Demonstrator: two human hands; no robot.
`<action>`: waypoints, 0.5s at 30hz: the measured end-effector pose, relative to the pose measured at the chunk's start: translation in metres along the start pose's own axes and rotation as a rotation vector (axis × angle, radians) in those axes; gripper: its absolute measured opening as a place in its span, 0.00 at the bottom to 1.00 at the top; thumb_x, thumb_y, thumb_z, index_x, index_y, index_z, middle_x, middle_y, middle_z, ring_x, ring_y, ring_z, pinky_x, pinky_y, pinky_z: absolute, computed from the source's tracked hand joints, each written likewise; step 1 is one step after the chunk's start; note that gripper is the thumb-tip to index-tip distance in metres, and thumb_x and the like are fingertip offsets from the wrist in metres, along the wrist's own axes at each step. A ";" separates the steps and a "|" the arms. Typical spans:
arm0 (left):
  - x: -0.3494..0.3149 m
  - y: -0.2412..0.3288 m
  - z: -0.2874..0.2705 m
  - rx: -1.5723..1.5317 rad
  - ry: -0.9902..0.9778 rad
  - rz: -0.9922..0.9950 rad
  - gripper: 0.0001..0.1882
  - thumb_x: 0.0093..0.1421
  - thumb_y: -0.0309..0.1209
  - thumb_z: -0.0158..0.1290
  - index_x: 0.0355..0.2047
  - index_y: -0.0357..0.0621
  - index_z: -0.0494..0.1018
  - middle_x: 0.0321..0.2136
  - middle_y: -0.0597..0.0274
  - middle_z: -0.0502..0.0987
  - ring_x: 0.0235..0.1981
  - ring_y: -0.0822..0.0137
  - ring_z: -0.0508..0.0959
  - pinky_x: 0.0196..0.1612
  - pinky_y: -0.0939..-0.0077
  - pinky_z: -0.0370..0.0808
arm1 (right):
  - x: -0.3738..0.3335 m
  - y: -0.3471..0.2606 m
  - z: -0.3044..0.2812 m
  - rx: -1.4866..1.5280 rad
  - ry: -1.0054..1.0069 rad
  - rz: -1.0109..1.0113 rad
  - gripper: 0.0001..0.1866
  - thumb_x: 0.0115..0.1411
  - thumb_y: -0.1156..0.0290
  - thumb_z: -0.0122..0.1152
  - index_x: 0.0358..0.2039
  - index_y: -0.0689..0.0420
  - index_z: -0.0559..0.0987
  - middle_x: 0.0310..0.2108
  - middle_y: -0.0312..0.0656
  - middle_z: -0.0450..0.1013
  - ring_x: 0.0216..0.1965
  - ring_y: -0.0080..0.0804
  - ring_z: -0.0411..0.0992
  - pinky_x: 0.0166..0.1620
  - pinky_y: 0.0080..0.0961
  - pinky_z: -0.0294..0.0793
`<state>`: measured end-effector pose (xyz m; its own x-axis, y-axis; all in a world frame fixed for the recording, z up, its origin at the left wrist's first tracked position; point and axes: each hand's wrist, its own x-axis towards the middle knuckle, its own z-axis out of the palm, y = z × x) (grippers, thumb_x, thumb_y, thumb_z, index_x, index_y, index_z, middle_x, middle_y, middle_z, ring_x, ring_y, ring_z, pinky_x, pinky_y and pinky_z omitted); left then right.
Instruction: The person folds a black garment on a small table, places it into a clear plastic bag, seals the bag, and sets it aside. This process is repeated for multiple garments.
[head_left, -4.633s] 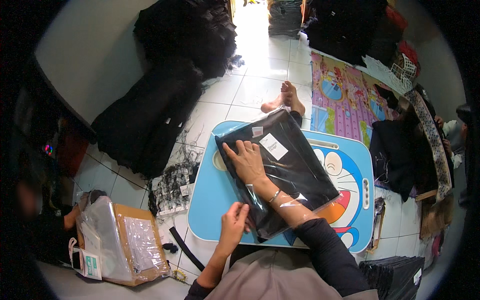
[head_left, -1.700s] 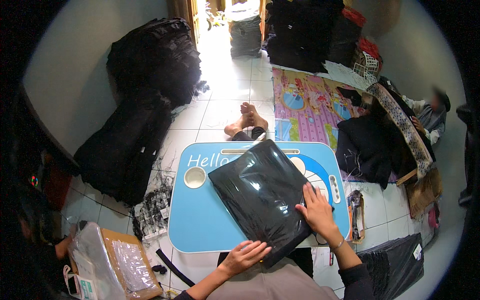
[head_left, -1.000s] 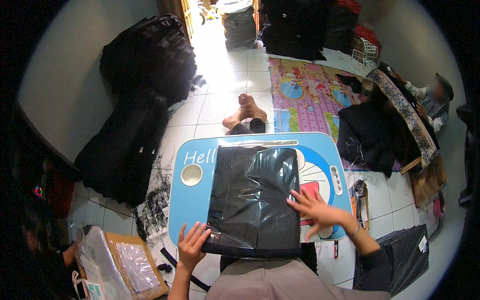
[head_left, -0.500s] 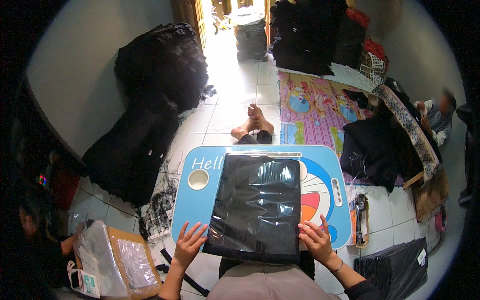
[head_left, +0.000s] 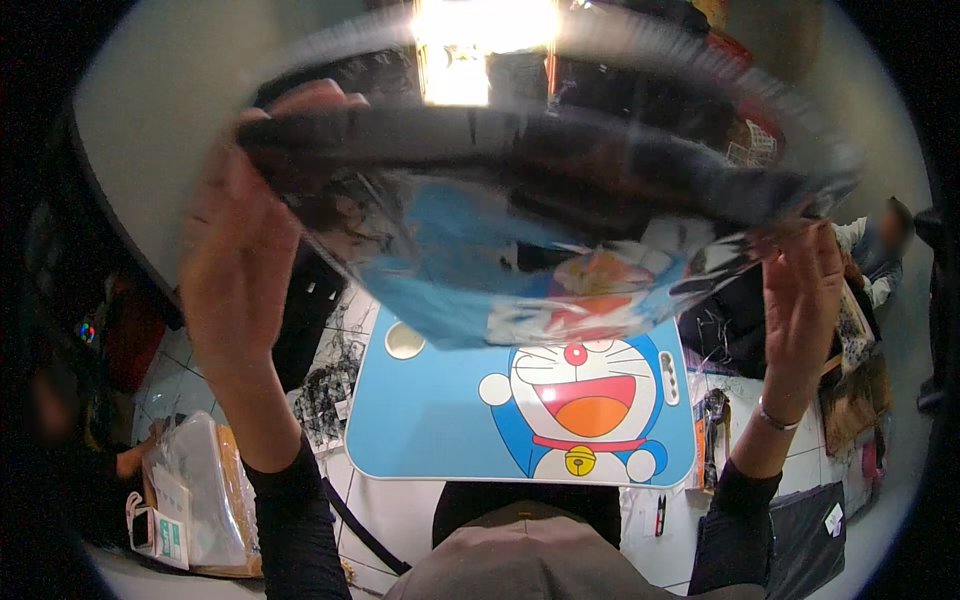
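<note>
Raised high in front of me is a folded black cloth in a glossy clear plastic bag [head_left: 520, 220], blurred by motion. Its shiny underside mirrors the colours of the table. My left hand [head_left: 240, 240] grips its left edge, fingers partly hidden behind it. At the opposite edge my right hand [head_left: 803, 290] is closed on the bag, a bracelet on its wrist. Below lies a light blue lap table [head_left: 430, 420] with a cartoon cat print, a round cup recess at its left and a handle slot at its right.
Clear plastic bags [head_left: 205, 490] and cardboard lie at lower left beside another person's hand [head_left: 135, 460]. A black packaged stack [head_left: 808, 540] rests at lower right. Near the right wall sits another person [head_left: 885, 240]. A pen [head_left: 660, 515] lies on the tiles.
Both hands have taken hold of the bagged black cloth and lifted it off the lap table, up and away from me. The table's printed picture is now uncovered.
</note>
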<state>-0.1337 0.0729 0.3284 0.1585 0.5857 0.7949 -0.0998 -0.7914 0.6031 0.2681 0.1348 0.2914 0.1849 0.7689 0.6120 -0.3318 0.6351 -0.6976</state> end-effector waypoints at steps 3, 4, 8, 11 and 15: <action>-0.002 -0.005 0.011 -0.319 0.149 -0.140 0.18 0.67 0.33 0.42 0.56 0.42 0.64 0.59 0.46 0.64 0.60 0.58 0.66 0.62 0.62 0.62 | -0.003 -0.008 0.013 0.122 -0.021 0.086 0.09 0.64 0.72 0.56 0.44 0.55 0.74 0.34 0.29 0.71 0.34 0.11 0.69 0.36 0.08 0.68; -0.006 -0.009 0.012 -0.419 0.207 -0.179 0.17 0.67 0.32 0.42 0.54 0.42 0.66 0.58 0.45 0.65 0.59 0.59 0.67 0.62 0.63 0.64 | -0.005 -0.001 0.016 0.141 -0.043 0.145 0.09 0.64 0.72 0.56 0.44 0.55 0.73 0.34 0.28 0.71 0.34 0.11 0.69 0.35 0.08 0.67; -0.025 -0.054 0.022 -0.196 0.327 -0.398 0.08 0.64 0.31 0.49 0.42 0.45 0.73 0.48 0.55 0.75 0.47 0.71 0.74 0.54 0.76 0.67 | -0.013 0.049 0.018 0.130 -0.143 0.312 0.07 0.63 0.72 0.56 0.42 0.53 0.74 0.35 0.27 0.71 0.34 0.12 0.68 0.39 0.11 0.67; -0.033 -0.071 0.013 -0.176 0.339 -0.389 0.08 0.63 0.31 0.50 0.41 0.45 0.73 0.48 0.55 0.75 0.46 0.70 0.74 0.53 0.76 0.67 | -0.011 0.066 0.002 0.216 -0.286 0.339 0.05 0.64 0.73 0.54 0.41 0.53 0.73 0.35 0.29 0.72 0.37 0.12 0.69 0.41 0.13 0.68; -0.063 -0.074 -0.009 -0.072 0.132 -0.195 0.09 0.59 0.31 0.55 0.39 0.43 0.73 0.46 0.53 0.76 0.49 0.62 0.74 0.55 0.64 0.67 | -0.024 0.069 -0.037 -0.011 -0.287 0.344 0.05 0.62 0.72 0.57 0.38 0.56 0.73 0.45 0.43 0.74 0.45 0.25 0.70 0.48 0.22 0.70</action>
<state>-0.1450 0.0958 0.2340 0.0521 0.7479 0.6618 -0.1506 -0.6492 0.7456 0.2748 0.1634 0.2148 -0.1995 0.8848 0.4211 -0.3189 0.3477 -0.8817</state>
